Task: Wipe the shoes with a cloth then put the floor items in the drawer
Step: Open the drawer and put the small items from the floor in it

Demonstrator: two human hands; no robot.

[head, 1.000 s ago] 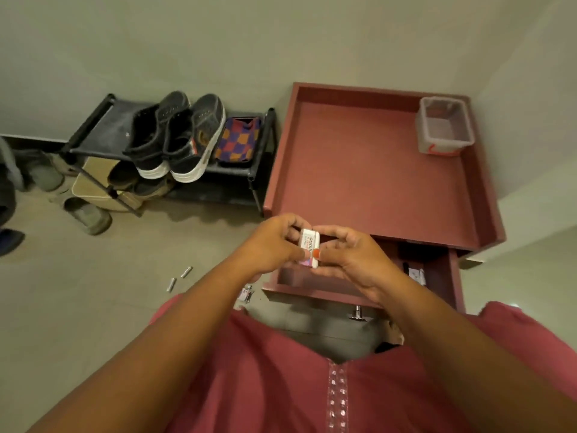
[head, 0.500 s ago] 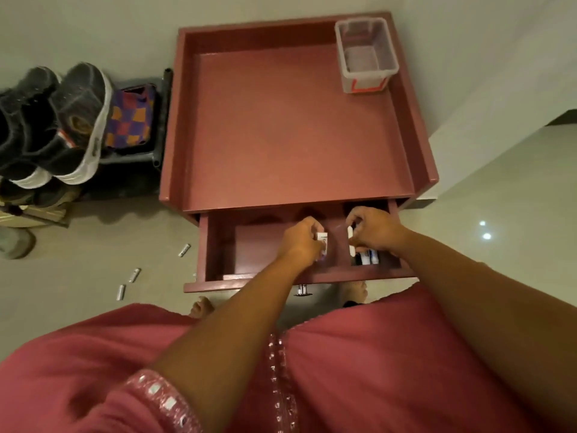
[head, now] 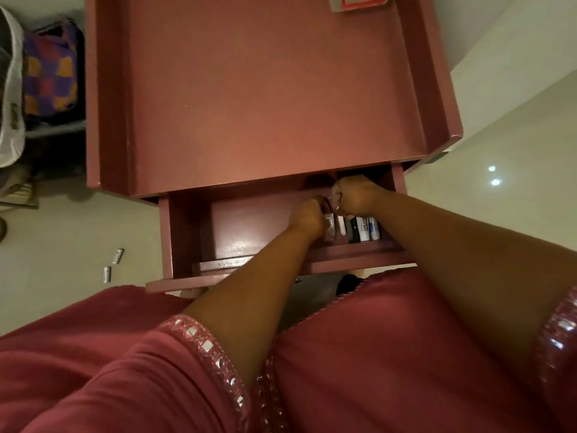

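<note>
- Both hands reach into the open drawer [head: 193,232]. The left hand [head: 307,217] is curled around a small packet [head: 329,228]; the right hand [head: 352,195], just behind it, is bunched into a fist, and whether it pinches anything cannot be told.
- The packet is pressed in beside a tight row of upright tubes [head: 363,229] at the drawer's right end; a careless push could topple them.
- Two small items [head: 112,265] lie on the floor left of the drawer and could be forgotten.
- Shutting the drawer early risks catching fingers.
</note>
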